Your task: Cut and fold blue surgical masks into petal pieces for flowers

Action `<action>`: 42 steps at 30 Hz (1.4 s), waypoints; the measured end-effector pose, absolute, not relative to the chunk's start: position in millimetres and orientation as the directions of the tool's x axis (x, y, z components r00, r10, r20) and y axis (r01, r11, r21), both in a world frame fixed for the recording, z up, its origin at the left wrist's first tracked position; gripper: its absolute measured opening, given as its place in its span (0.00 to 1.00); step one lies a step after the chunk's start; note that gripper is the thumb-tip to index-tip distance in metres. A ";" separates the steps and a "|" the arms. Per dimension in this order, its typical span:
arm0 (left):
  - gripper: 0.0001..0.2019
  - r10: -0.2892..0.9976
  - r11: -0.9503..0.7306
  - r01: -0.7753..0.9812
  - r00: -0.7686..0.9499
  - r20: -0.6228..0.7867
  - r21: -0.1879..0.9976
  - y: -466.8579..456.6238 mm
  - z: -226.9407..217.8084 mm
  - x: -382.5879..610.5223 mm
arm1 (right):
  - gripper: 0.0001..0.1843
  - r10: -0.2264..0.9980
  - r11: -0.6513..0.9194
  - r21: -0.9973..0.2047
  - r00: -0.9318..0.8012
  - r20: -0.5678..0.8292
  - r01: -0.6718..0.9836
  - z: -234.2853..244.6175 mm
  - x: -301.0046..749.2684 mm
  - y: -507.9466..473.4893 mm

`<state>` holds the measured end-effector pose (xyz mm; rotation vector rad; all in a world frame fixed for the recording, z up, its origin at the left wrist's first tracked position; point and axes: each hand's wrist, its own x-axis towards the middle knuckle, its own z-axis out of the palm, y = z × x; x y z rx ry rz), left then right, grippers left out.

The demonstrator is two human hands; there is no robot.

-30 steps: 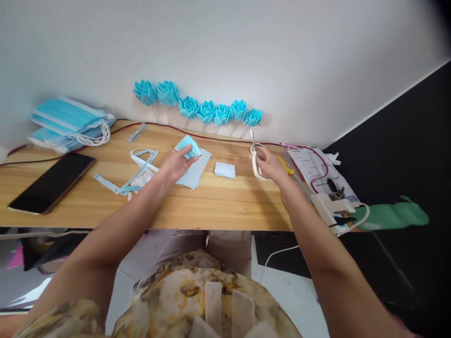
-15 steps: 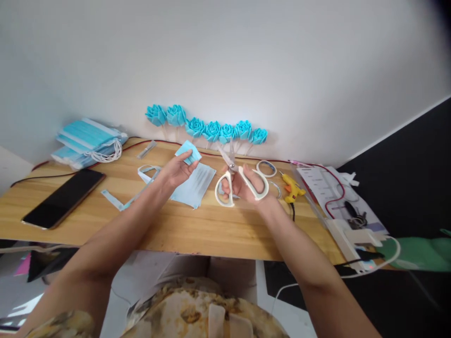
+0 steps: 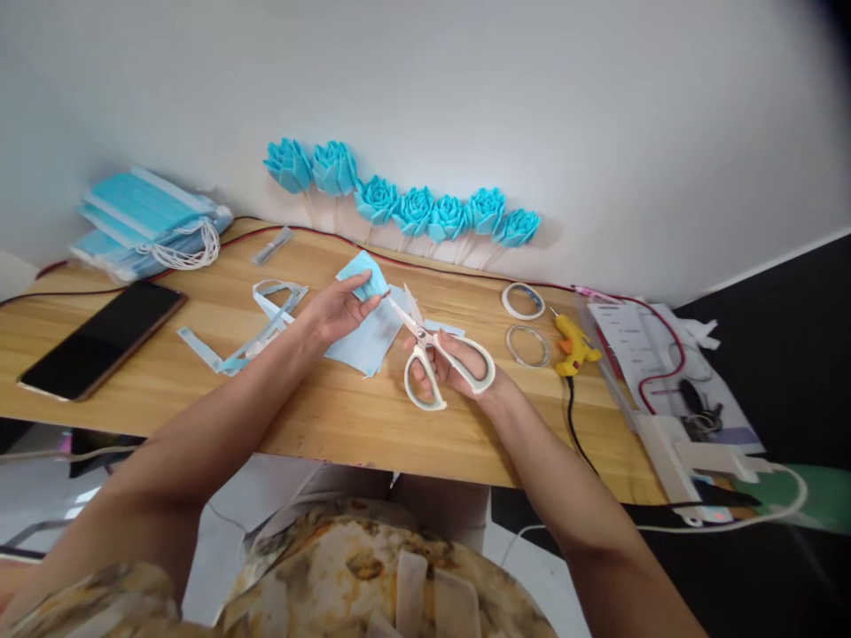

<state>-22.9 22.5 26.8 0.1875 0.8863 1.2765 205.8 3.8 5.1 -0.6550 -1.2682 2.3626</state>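
Observation:
My left hand (image 3: 340, 308) pinches a small folded piece of light blue mask fabric (image 3: 363, 270) above the table. White-handled scissors (image 3: 421, 335) are in my right hand (image 3: 447, 361), thumb and fingers through the loops. Their blades are parted and point up and left, the tips right beside the fabric's lower right corner; whether they touch it I cannot tell. Under my left hand lie flat pale blue fabric sheets (image 3: 365, 341), partly covered. Left of them are cut strips (image 3: 269, 328) of mask edging.
Several blue fabric roses (image 3: 416, 211) on stems lean along the wall. Stacked masks (image 3: 150, 221) and a phone (image 3: 99, 341) lie left. Tape rolls (image 3: 523, 301), a yellow glue gun (image 3: 573, 344), papers (image 3: 671, 354) and a power strip (image 3: 682, 470) are right.
The scissors have swung leftward, from pointing nearly straight up to having their blade tips beside the fabric piece. My left hand still holds the piece. The camera view has shifted somewhat.

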 end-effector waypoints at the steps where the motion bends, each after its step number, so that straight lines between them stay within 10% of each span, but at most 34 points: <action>1: 0.13 0.886 0.322 -0.747 0.022 -0.463 0.581 22.8 25.5 -23.4 | 0.32 0.529 -0.521 -0.847 -0.820 -0.221 -0.108 4.7 205.4 3.7; 42: 0.12 0.954 0.258 -0.628 0.047 -0.296 0.734 11.3 16.3 -7.9 | 0.34 0.635 -0.389 -0.917 -0.747 -0.196 -0.090 -9.0 200.7 2.8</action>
